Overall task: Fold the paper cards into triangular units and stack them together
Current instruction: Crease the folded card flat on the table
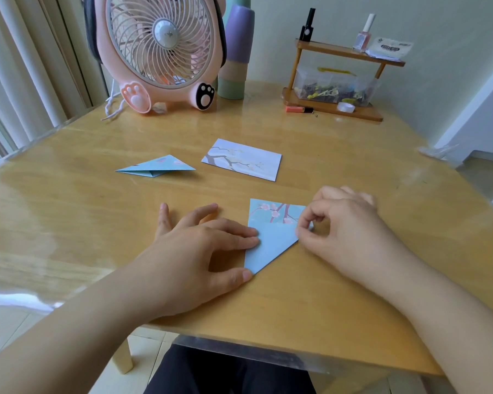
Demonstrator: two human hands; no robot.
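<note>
A light blue card [271,237] printed with pink blossoms lies partly folded near the table's front, tapering to a point at its near end. My left hand [199,245] lies spread beside it, with a fingertip on its left edge and the thumb on its near point. My right hand [342,226] pinches the card's right corner between thumb and forefinger. Farther back lies a folded blue triangular unit [157,166]. To its right, a flat unfolded card [244,160] shows a branch print.
The wooden table [97,217] carries a pink fan [162,52] and stacked cups [235,52] at the back. A small wooden shelf [345,78] with bottles and a clear box stands at the back right. Curtains hang to the left.
</note>
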